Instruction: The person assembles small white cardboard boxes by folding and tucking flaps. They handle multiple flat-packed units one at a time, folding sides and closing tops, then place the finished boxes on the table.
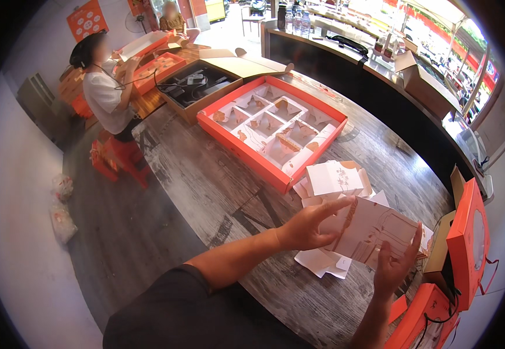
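Between my two hands is a small white box (374, 224) with a brown printed pattern, held above the table and tilted. My left hand (313, 224) grips its left edge, thumb at the near side and fingers along the far corner. At its right edge, my right hand (397, 262) presses with the thumb on the near side and fingers up the side. Beneath and behind lie several folded white cartons (335, 177) and a loose flat white piece (324, 262). Farther off rests an open red-rimmed tray box (246, 152) with white printed dividers forming several compartments.
Past the tray box, a brown cardboard box (189, 110) holds dark cables and devices. Red gift boxes (468, 244) stand at the right, close to my right arm. A co-worker (104, 87) handles red boxes at the far left, near a red stool (127, 160). A dark counter (374, 87) bounds the far side.
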